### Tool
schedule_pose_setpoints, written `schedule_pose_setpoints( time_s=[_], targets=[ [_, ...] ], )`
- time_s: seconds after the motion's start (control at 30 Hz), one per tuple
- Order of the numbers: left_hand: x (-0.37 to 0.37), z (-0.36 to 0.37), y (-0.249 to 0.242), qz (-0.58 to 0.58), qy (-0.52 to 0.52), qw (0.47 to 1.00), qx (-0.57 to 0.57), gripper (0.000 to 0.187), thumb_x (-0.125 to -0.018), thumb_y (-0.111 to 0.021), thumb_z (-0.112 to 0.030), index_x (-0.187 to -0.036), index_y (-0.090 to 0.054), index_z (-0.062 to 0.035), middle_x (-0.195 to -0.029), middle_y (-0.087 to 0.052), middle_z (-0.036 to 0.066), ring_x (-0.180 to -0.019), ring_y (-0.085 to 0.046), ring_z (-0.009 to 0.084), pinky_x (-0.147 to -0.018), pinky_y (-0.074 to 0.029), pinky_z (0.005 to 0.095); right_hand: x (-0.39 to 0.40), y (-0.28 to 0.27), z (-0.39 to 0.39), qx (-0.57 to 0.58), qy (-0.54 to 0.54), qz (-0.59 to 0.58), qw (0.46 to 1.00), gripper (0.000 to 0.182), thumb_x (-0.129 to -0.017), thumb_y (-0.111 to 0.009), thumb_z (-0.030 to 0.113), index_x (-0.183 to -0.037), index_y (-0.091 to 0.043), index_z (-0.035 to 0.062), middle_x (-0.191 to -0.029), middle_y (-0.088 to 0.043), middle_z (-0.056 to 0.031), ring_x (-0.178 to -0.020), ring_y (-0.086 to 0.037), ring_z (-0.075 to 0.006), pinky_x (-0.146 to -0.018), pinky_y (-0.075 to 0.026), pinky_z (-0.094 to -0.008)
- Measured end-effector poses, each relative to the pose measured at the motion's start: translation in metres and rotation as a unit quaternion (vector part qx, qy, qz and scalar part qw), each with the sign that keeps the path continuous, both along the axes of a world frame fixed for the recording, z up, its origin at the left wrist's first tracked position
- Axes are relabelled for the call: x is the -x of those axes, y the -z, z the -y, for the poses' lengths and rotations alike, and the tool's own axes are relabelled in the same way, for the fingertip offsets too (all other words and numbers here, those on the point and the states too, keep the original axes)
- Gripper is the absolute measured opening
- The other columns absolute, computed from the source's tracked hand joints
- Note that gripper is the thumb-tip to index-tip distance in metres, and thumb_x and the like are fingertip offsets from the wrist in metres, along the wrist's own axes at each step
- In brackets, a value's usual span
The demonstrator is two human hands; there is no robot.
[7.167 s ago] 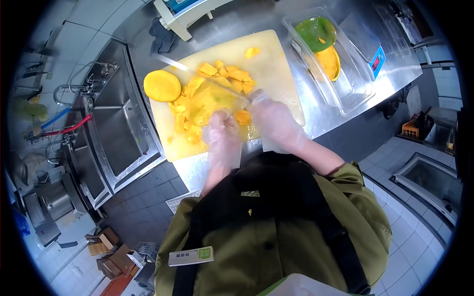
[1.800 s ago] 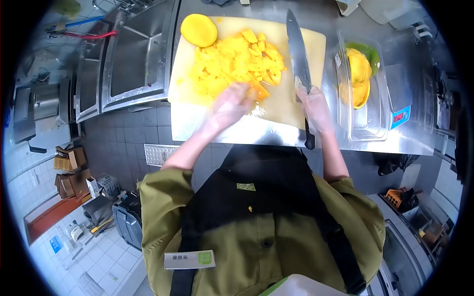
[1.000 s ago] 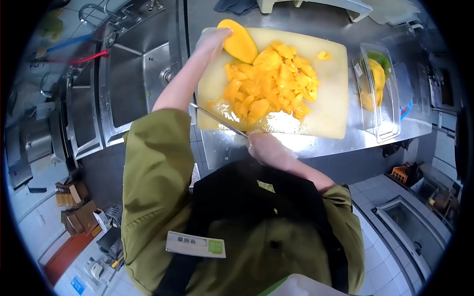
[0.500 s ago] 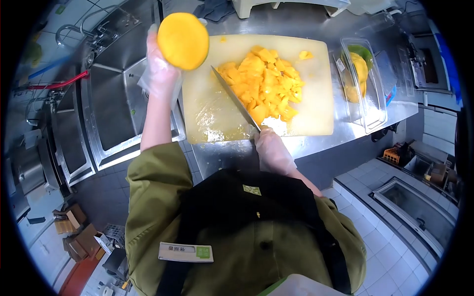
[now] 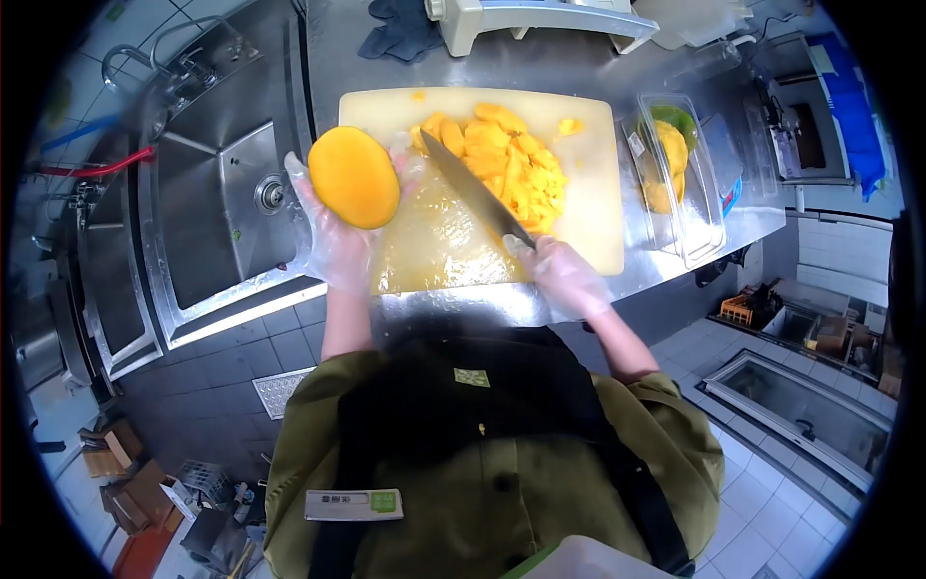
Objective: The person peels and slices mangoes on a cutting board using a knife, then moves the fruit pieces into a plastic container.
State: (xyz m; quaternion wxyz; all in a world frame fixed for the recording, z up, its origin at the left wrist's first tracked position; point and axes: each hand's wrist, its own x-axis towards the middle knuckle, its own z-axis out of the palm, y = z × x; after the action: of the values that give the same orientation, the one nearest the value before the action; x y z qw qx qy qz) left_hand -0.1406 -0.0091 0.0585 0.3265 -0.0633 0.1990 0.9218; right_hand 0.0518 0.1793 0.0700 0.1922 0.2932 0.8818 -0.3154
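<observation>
A mango half (image 5: 354, 178), its cut orange face turned up, rests in my gloved left hand (image 5: 340, 249), with the fingers around its edges. This hand is at the left edge of the pale cutting board (image 5: 415, 265). My gloved right hand (image 5: 567, 275) grips a kitchen knife (image 5: 477, 193) by its handle at the board's near edge. The blade slants up and left across the board, beside a heap of cut mango pieces (image 5: 511, 159). A few small bits lie apart from the heap near the far edge.
Right of the board, a clear plastic container (image 5: 709, 227) stands near mango pieces and green peel (image 5: 672, 145). To the left is a steel sink (image 5: 207, 232). A dark cloth or glove (image 5: 395, 31) and a whitish appliance (image 5: 540, 21) sit at the back.
My left hand has lowered the mango half toward me and tilted it, so it looks more oval. My right hand still holds the knife near the heap. The whole view has shifted slightly.
</observation>
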Motion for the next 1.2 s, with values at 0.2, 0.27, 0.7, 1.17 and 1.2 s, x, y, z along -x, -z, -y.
schedule_pose_setpoints(
  time_s=[0.2,0.27,0.7,1.17,1.2],
  targets=[
    [0.011,0.002,0.01,-0.027,0.032,0.998,-0.042,0.067,-0.09,-0.045,-0.062,-0.13,-0.048,-0.0089,-0.117,-0.056,0.012,-0.104,-0.053,0.0309,-0.089,-0.047,0.0476,0.011,-0.057,-0.044,-0.041,-0.117,-0.097,0.988,0.043,-0.097,-0.048,0.036,-0.107,-0.055,-0.0048,-0.082,-0.064,-0.0245,-0.078,-0.064,-0.0381,-0.068,-0.05,-0.0414],
    [0.018,0.001,0.027,-0.114,0.076,0.985,-0.104,0.064,-0.093,-0.045,-0.057,-0.136,-0.043,-0.0096,-0.123,-0.054,0.01,-0.108,-0.053,0.0317,-0.095,-0.045,0.0476,0.033,-0.093,-0.045,-0.093,-0.094,0.014,0.991,0.042,-0.097,-0.042,0.034,-0.105,-0.055,-0.0045,-0.091,-0.061,-0.028,-0.091,-0.06,-0.0416,-0.081,-0.046,-0.0452],
    [0.004,0.004,-0.009,-0.118,0.021,0.978,0.17,0.05,-0.092,-0.055,-0.034,-0.127,-0.048,0.0014,-0.11,-0.061,0.014,-0.101,-0.059,0.023,-0.086,-0.047,0.0319,0.079,-0.166,-0.041,-0.087,-0.319,0.059,0.942,0.033,-0.097,-0.045,0.025,-0.092,-0.056,-0.005,-0.075,-0.059,-0.0244,-0.075,-0.059,-0.041,-0.069,-0.046,-0.0464],
    [0.003,-0.003,-0.021,-0.163,0.014,0.974,0.159,0.061,-0.091,-0.055,-0.043,-0.134,-0.043,-0.0018,-0.12,-0.057,0.015,-0.113,-0.057,0.0243,-0.1,-0.043,0.0355,0.057,-0.18,-0.037,-0.088,-0.308,0.043,0.946,0.035,-0.096,-0.045,0.026,-0.08,-0.054,-0.0045,-0.071,-0.056,-0.0261,-0.074,-0.057,-0.0419,-0.068,-0.045,-0.0476],
    [0.002,-0.004,-0.021,-0.162,0.006,0.975,0.153,0.06,-0.091,-0.055,-0.043,-0.133,-0.043,-0.0013,-0.12,-0.058,0.015,-0.113,-0.057,0.0245,-0.1,-0.043,0.0358,0.059,-0.175,-0.039,-0.075,-0.321,0.029,0.944,0.034,-0.096,-0.046,0.025,-0.081,-0.054,-0.0045,-0.072,-0.057,-0.0262,-0.074,-0.057,-0.0419,-0.068,-0.045,-0.0477]
  ],
)
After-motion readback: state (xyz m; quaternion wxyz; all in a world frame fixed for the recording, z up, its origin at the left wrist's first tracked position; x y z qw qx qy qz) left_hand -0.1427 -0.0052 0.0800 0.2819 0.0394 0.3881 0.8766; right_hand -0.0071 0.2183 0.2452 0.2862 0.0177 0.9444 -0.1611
